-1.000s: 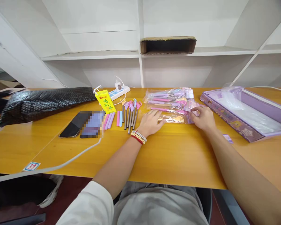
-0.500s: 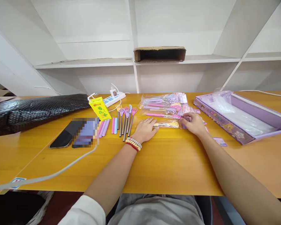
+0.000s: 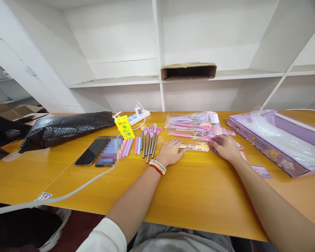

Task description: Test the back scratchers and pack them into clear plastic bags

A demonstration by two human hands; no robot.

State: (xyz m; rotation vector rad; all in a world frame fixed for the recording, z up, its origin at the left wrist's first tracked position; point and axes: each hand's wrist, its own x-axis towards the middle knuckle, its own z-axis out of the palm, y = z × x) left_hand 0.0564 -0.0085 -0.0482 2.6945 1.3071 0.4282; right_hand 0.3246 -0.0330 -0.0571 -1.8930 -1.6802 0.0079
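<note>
A clear bag holding a yellow-headed back scratcher [image 3: 196, 146] lies crosswise on the table. My left hand [image 3: 170, 153] rests flat on the bag's left end, fingers stretched out. At the other end, my right hand [image 3: 227, 148] has its thumb and fingers closed together on the bag's edge; the exact grip is partly hidden. Just behind lies a pile of bagged back scratchers [image 3: 191, 123] in pink, purple and yellow. Loose back scratchers [image 3: 151, 141] with metal rods lie left of my left hand, beside pink, purple and blue tubes [image 3: 138, 145]. Small printed cards [image 3: 261, 171] lie near my right forearm.
A purple display box [image 3: 267, 150] with clear plastic inside stands at the right. Left are two phones [image 3: 88, 152], a yellow packet [image 3: 124, 127], a power strip [image 3: 139, 117] and a black bubble-wrap package [image 3: 70, 127]. A white cable [image 3: 78, 190] crosses the front left.
The camera view has shifted, so everything appears further right and slightly lower. Both hands stay at the two ends of the bag with little visible movement.
</note>
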